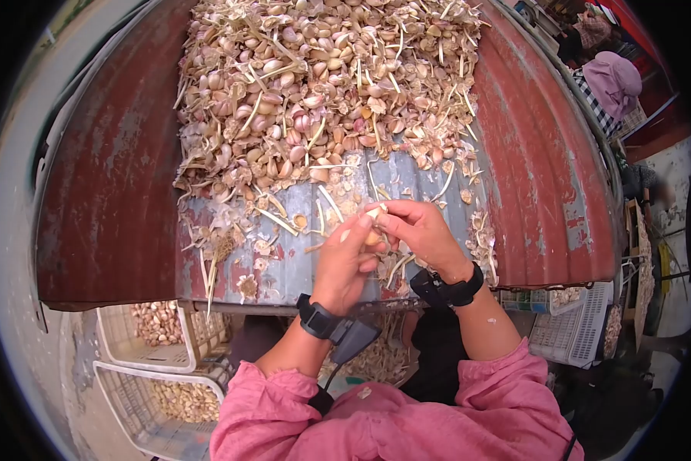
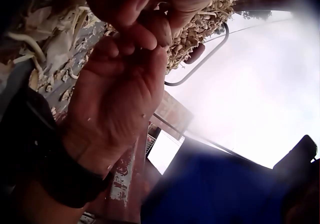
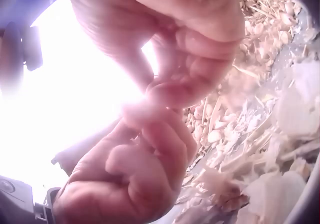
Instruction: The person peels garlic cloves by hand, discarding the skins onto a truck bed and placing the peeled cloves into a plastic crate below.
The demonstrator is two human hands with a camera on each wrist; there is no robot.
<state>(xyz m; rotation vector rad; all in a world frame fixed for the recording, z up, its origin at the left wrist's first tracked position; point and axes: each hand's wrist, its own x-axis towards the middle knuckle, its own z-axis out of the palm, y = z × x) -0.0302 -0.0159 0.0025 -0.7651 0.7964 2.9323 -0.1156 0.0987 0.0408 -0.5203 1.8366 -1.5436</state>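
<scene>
Both hands meet over the near part of the metal sheet, fingertips together around a pale garlic clove (image 1: pixel 374 214). My left hand (image 1: pixel 342 263) holds it between thumb and curled fingers, palm turned up. From the other side, the thumb and index finger of my right hand (image 1: pixel 428 233) pinch at the clove. The right wrist view has the right hand (image 3: pixel 200 29) above and the left hand (image 3: pixel 137 169) below, their fingertips blurred by glare. Up close, fingers largely hide the clove. Beyond the hands lies a big heap of garlic cloves (image 1: pixel 322 92) mixed with dry stalks and skins.
Red-painted corrugated metal (image 1: pixel 545 177) slopes up on both sides of the heap. Loose stalks and skins (image 1: pixel 265 246) litter the grey sheet. Below left stand a plastic crate (image 1: pixel 115 338) of cloves and a second crate (image 1: pixel 122 403) of paler cloves. Another person's pink hat (image 1: pixel 613 81) shows at right.
</scene>
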